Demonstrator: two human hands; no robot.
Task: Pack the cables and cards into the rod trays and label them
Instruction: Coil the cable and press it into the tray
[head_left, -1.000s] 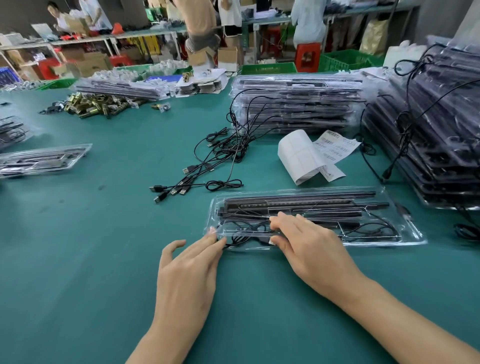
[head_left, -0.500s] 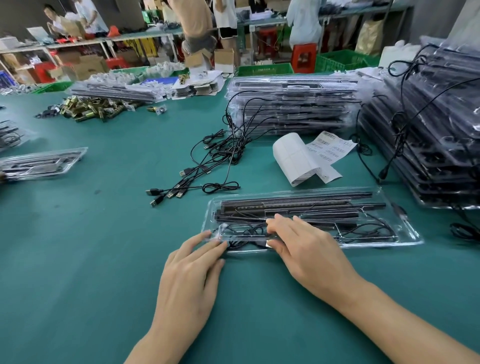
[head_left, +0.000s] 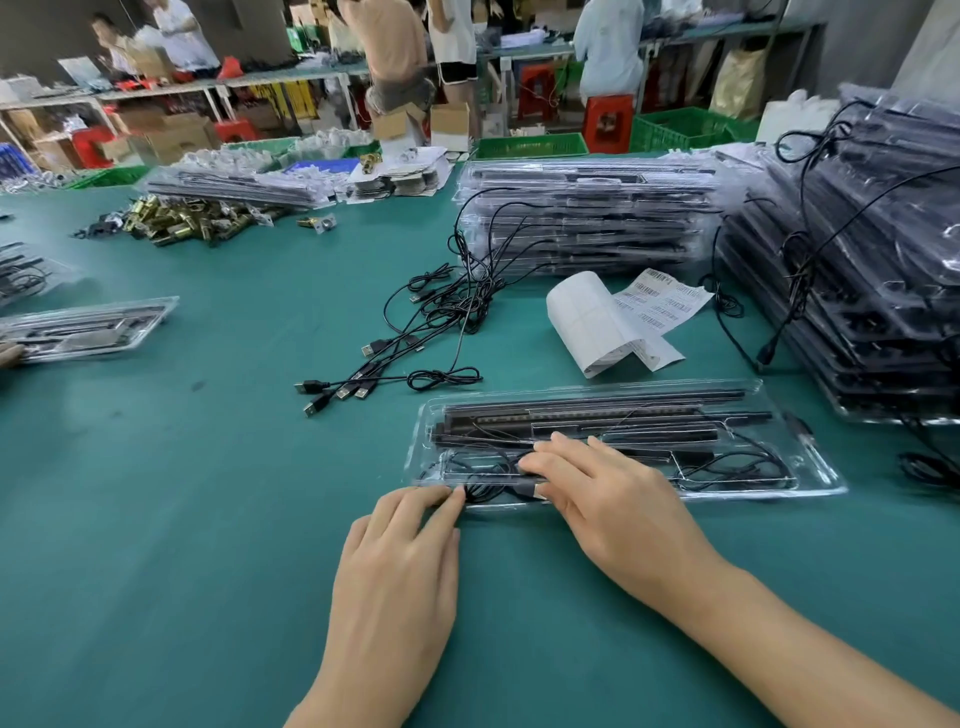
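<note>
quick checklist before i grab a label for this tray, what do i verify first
1. Black rods seated in the clear tray: ok, they lie lengthwise in its slots.
2. Black cable fully tucked in: cannot tell, its loop sits at the near rim under the fingertips.
3. Tray steadied: ok, left hand touches the near-left corner and right hand presses flat on top.
4. Card inside: cannot tell.
5. Label roll close by: ok, it lies just beyond the tray.

Bare left hand (head_left: 395, 566) and right hand (head_left: 618, 499), bare forearms (head_left: 779, 644), slender fingers (head_left: 566, 457).
</note>
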